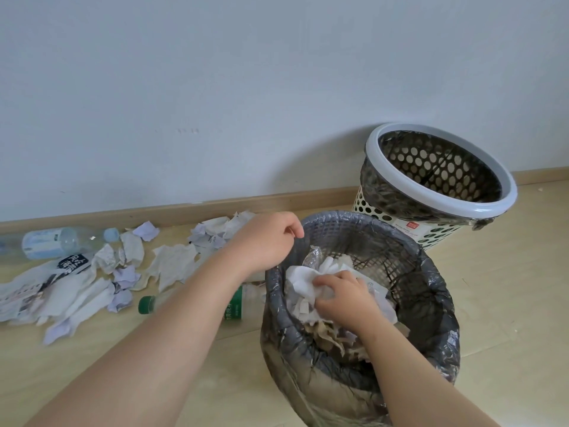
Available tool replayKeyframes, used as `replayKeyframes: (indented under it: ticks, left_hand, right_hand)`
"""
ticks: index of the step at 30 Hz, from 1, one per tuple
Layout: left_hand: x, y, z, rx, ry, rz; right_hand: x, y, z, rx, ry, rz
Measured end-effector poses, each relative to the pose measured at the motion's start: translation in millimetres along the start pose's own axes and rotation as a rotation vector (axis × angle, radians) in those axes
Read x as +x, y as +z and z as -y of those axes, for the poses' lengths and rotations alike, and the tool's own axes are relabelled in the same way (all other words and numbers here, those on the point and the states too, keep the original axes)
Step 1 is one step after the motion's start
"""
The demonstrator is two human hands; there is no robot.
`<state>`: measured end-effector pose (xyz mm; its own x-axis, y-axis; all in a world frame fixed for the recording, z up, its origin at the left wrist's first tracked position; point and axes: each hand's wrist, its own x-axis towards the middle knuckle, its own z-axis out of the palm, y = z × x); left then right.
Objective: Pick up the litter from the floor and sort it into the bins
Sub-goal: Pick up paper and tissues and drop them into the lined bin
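A crumpled white paper (303, 280) lies inside the grey bin (431, 266), on top of the scraps already there, with the right hand (345, 298) directly over it and its fingers curled into the wad. The left hand (266, 238) grips the bin's far-left rim. The remaining paper scraps (172, 266) and a green-capped bottle (147, 304), lying lengthwise with its cap pointing away from the bin, sit on the floor to the left, nearer the left hand.

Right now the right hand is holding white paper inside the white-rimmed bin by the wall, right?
No. The head view shows the right hand holding white paper inside the nearer grey bin, not the white-rimmed bin by the wall.
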<state>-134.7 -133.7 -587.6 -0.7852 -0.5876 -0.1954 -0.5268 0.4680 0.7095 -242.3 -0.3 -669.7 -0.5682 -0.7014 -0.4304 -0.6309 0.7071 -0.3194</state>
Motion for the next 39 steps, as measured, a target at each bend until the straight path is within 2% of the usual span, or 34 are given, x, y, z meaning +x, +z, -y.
replayKeyframes:
  ticks: [2,4,6,9,12,17,20,25,30,35,39]
  left_hand:
    - [-2.5,-6.6,8.2,-0.050,-0.011,-0.010]
    - [-5.2,-14.2,15.8,-0.201,-0.048,-0.020]
    - [-7.5,-21.8,22.0,-0.360,-0.099,-0.027]
    - [-9.8,-34.7,37.8,-0.381,-0.141,-0.062]
    - [-15.7,-48.8,57.0,-0.371,-0.185,-0.097]
    - [-40.1,-80.9,104.0,-0.303,-0.288,-0.199]
    - [-57.2,-93.6,138.3,-0.350,-0.386,-0.254]
    - [-85.0,-98.0,203.4,-0.358,-0.530,-0.304]
    - [-104.4,-94.3,258.8,-0.334,-0.635,-0.358]
    - [-119.0,-90.0,301.7,-0.309,-0.675,-0.391]
    - [-127.8,-88.6,330.1,-0.186,-0.668,-0.368]
  right_hand:
    - [-1.4,-5.9,5.2,-0.104,-0.007,0.038]
    - [-0.5,-22.7,14.2,-0.239,-0.022,0.045]
    - [-1.2,-48.6,28.4,-0.290,-0.018,-0.066]
    - [-4.4,-78.1,58.3,-0.183,-0.076,-0.350]
    - [-5.2,-77.8,93.7,0.007,-0.199,-0.426]
    - [0.0,-36.3,161.4,0.169,-0.395,-0.259]
    - [6.5,-0.9,197.8,0.207,-0.435,-0.162]
    - [13.8,54.8,242.8,0.253,-0.399,-0.008]
    - [15.2,105.3,258.6,0.241,-0.344,0.099]
    - [17.7,144.5,264.9,0.205,-0.275,0.165]
    - [23.1,162.2,279.1,0.090,-0.282,0.192]
